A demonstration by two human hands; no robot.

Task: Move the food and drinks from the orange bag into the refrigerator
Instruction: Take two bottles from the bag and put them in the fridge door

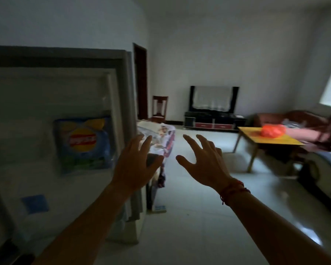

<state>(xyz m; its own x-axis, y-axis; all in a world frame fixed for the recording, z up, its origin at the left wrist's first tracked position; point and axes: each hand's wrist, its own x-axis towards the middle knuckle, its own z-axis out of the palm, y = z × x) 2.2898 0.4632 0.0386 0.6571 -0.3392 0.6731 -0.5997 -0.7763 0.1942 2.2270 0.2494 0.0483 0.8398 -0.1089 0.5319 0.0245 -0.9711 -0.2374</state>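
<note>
While the chip bag [83, 144] stands in the refrigerator [27, 88], we record left hand [136, 165] and right hand [203, 165] spread wide, empty; orange bag [273, 130] sits at the bench's [275, 140] far edge.

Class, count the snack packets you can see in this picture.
1: a blue crisp packet standing in the open refrigerator. Others may be hidden inside the orange bag on the yellow table.

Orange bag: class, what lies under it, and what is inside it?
The orange bag sits on the yellow table. Its contents cannot be seen, because the crumpled plastic covers them.
</note>
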